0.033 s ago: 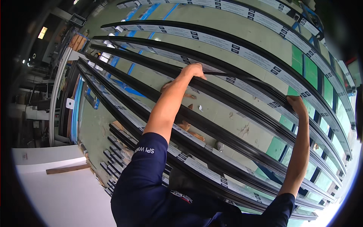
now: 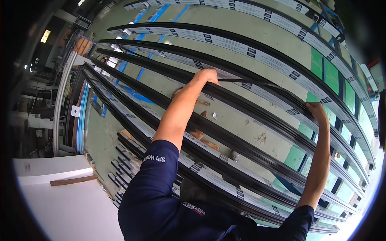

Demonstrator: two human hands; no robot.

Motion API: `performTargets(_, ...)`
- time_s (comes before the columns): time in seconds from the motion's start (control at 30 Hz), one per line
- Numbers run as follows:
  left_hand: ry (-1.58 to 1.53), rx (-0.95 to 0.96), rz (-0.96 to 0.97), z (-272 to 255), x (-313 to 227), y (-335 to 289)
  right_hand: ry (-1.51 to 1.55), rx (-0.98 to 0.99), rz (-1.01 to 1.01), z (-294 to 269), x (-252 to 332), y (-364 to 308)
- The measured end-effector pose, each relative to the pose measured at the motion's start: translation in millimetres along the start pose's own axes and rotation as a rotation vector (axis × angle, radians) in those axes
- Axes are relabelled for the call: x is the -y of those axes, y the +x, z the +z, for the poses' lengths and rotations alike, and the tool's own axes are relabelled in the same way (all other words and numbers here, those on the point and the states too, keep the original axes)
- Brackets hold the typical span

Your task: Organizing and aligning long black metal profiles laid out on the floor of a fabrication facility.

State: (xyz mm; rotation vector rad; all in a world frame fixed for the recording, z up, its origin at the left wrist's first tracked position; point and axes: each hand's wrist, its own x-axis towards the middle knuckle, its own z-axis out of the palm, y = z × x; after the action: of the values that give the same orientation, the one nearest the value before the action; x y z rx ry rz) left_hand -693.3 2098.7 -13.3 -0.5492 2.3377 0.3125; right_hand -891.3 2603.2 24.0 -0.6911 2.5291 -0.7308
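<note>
Two bare hands reached forward from dark-blue sleeves [image 2: 155, 176] over a green floor [image 2: 241, 26]; the left hand [image 2: 207, 75] was closed around a thin black strip [image 2: 237, 80], its fingertips hidden; the right hand [image 2: 316, 110] gripped the upper edge of a long black bar [image 2: 155, 45], toward that bar's right end; whether it pinned the strip there too could not be told. The strip ran from the left hand, near the bar's middle, across to the bar's upper edge, then seemed to follow that edge rightward. The step in hand looked like working the strip along the bar, though whether on or off was unclear; the next move seemed to call for a steady right hand and an untwisted strip. The strip looked narrow, dark and bendable; the bar had a pale labelled side, with similar bars [image 2: 201, 30] lined up on either side.
</note>
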Motion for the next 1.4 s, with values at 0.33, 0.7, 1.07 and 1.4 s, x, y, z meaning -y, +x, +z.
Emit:
performTargets(0.33,0.059,0.000,0.693,-48,80,6,-0.068,-0.017,0.116,-3,-5,3)
performTargets(0.7,-0.309,-0.586,0.448,-185,308,-47,-0.050,-0.015,0.142,2,-3,0)
performTargets(1.07,-0.350,-0.196,0.194,-158,330,49,0.013,0.019,0.102,9,-7,5)
performTargets(1.4,0.070,0.066,0.158,-196,302,63,-0.021,0.041,0.218,-2,-36,4)
